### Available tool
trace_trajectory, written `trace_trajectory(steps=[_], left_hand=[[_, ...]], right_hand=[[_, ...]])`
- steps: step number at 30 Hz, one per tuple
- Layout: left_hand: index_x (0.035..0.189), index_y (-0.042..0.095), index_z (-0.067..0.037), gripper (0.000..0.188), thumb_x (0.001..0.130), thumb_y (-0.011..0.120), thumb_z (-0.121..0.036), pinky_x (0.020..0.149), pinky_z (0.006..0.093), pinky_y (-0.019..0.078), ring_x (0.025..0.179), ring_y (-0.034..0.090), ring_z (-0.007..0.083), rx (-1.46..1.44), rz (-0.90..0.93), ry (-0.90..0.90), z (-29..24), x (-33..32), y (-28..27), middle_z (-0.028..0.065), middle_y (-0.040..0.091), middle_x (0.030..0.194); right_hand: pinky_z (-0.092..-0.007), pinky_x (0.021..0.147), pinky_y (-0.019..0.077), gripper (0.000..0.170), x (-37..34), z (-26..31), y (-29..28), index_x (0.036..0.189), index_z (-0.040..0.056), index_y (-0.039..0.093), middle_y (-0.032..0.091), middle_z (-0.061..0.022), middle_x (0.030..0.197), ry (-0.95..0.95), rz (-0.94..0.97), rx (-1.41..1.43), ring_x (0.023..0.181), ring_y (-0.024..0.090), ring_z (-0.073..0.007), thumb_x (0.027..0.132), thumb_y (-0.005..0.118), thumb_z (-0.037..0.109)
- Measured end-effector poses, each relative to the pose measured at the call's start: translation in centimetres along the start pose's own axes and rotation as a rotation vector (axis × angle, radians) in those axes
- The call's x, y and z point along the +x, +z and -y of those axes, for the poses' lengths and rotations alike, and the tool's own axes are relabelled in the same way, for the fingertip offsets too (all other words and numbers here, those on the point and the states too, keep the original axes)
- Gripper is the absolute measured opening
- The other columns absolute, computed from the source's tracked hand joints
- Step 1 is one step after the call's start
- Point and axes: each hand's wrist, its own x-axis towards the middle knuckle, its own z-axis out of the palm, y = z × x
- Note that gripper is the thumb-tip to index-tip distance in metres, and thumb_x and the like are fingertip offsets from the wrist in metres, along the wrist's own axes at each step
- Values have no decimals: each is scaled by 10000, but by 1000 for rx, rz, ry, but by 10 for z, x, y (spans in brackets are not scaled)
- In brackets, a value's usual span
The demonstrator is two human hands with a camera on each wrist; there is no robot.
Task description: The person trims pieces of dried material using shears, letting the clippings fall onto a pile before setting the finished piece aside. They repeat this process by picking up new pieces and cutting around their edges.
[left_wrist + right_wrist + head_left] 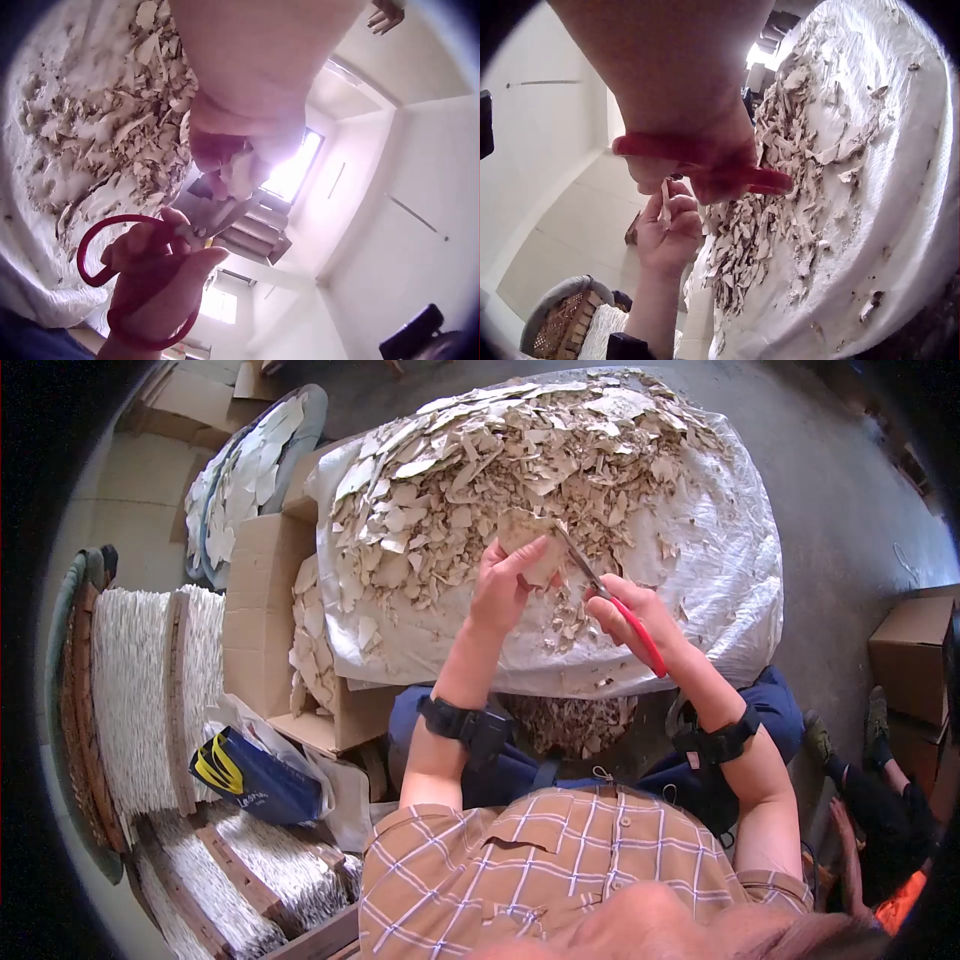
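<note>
In the head view my left hand [500, 585] pinches a pale, flat, rounded piece [530, 545] between thumb and fingers above the white-covered surface. My right hand [635, 618] grips red-handled scissors [640, 635], whose blades lie along the piece's right edge. The left wrist view shows the red handles looped round the right hand [154, 277], with the blades reaching the piece [240, 174] held by the left hand [247, 127]. Seen from the right wrist, the left hand [671, 232] holds the thin piece edge-on beside the right hand [705, 172].
A heap of pale flakes [440, 480] covers much of the white sheet [735, 580]. To the left stand a cardboard box [265, 610], stacked white sheets [135, 690] and a blue bag [260, 775]. Boxes [912, 640] and another person's legs [880, 780] are at the right.
</note>
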Motion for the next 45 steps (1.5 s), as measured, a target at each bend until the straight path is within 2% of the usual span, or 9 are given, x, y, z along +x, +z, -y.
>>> trace_trajectory(steps=[2,7,14,19,23,29,34,41,45], left_hand=[[1001,542,-49,202,809,578,-104,578,315,508,746,598,160,2,28,2,2,2,-5,59,606,893],[1024,532,-62,230,802,580,-101,562,325,488,777,587,166,22,-39,52,-4,1,-6,49,598,922],[972,543,-20,204,788,587,-96,511,280,464,671,579,156,118,71,7,-9,-1,-2,80,607,868],[983,532,-17,225,783,592,-101,509,279,460,666,578,159,69,89,1,-11,-1,-1,87,608,872],[977,534,-19,215,784,589,-95,499,275,456,655,579,156,88,144,-5,-11,0,-6,83,610,861],[963,544,-27,195,796,598,-113,455,220,414,572,544,105,179,69,8,-12,-2,-1,50,606,800],[967,561,-33,217,797,621,-153,417,172,367,539,508,47,308,128,10,-12,-2,-3,26,606,770],[1000,570,-36,251,789,625,-161,410,169,381,532,500,25,448,227,-72,-3,-6,2,5,608,756],[1019,563,-40,266,781,626,-143,422,172,395,545,510,33,392,222,-123,-3,-7,6,7,609,781]], right_hand=[[-403,587,436,447,-1,0,1,957,46,525,567,-176,688,80,73,166,674,575,-358,801,550,464],[-391,561,429,432,0,1,-4,937,47,525,552,-164,648,-71,-219,-238,649,568,-345,787,577,450],[-359,549,430,398,-4,4,-10,914,49,528,546,-153,636,-66,-104,-288,596,559,-310,786,597,420],[-304,506,410,346,-7,9,-5,858,50,536,486,-113,546,0,-11,185,499,486,-199,810,589,388],[-315,496,412,339,-5,6,-8,839,52,533,506,-116,560,11,-15,134,501,504,-237,805,595,384],[-355,504,431,327,-4,4,-9,827,63,533,558,-132,644,-71,-145,-271,586,562,-309,776,624,373],[-370,525,452,386,0,0,-11,918,65,524,573,-119,724,-313,-437,-542,639,586,-302,732,650,379],[-373,532,457,397,-1,1,-9,936,56,525,584,-127,754,-309,-371,-611,659,593,-305,732,649,374],[-386,534,454,404,-4,1,-4,925,49,522,592,-141,732,-152,-273,-560,655,593,-315,742,633,392]])
